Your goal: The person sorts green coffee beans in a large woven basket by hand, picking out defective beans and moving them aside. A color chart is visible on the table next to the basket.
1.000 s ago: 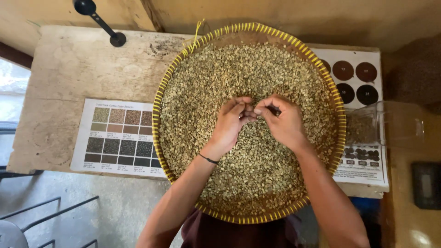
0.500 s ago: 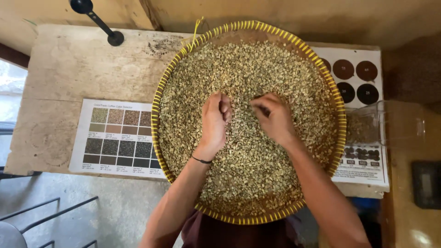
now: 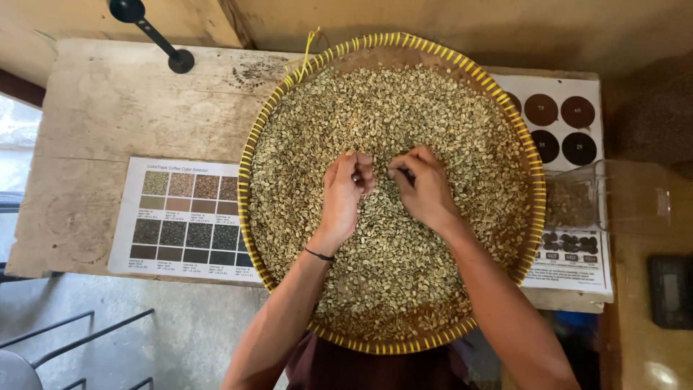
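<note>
At the left of the frame a colour swatch chart (image 3: 186, 219) lies on the worn wooden table (image 3: 108, 108), with a black scoop (image 3: 148, 29) at upper left, and beside the chart sits the round woven tray (image 3: 249, 155) heaped with pale green beans (image 3: 404, 108). These look light, hard, loose and quick to roll, so best pinched singly. Mid-frame, the left hand (image 3: 341, 198) rests curled on them, fingertips nipping something small and dark; the right hand (image 3: 426, 189) pinches likewise, its catch hidden, while a clear tub (image 3: 577, 198) blurs at right.

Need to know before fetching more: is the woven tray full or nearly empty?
Full: pale beans cover nearly the whole woven tray, leaving bare strips by the rim.
</note>
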